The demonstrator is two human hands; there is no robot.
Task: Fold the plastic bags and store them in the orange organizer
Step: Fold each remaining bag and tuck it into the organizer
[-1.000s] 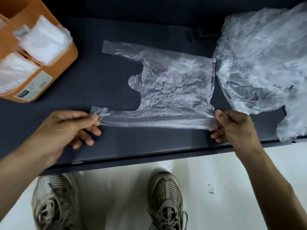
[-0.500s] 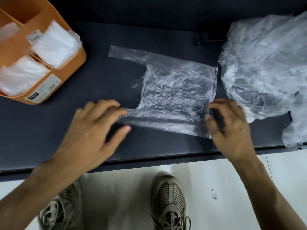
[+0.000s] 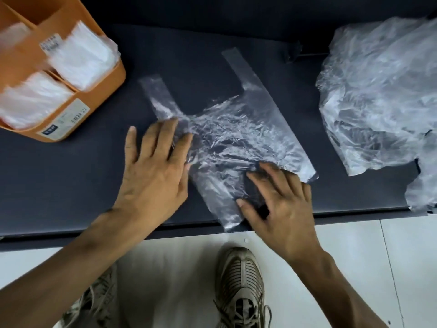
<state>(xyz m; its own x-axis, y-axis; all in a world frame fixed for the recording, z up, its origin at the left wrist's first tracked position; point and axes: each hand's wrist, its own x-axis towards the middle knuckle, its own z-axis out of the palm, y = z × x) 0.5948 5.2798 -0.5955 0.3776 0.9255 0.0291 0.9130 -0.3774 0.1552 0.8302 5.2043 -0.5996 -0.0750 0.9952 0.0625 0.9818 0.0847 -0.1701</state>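
bag (image 3: 238, 138) now turned, handles pointing away, no longer stretched | left hand (image 3: 153, 171) + right hand (image 3: 281, 204) grip open, pressing it flat on worktop (image 3: 59, 185) | folding comes next, I'd guess

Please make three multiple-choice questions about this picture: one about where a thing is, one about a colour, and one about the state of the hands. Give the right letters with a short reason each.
1. Where does the heap of crumpled clear plastic bags lie on the dark table?
A. at the far right
B. inside the organizer
C. on the floor

2. What colour is the plastic organizer that holds the folded bags?
A. blue
B. orange
C. green

3. How do the left hand and the right hand meet the flat clear plastic bag?
A. both lifted off it
B. both pressing on it with spread fingers
C. both curled into fists beside it

Key: 1 A, the heap sits at the table's right end. 2 B, its walls are plainly orange. 3 B, both hands lie on the bag with straight, spread fingers.
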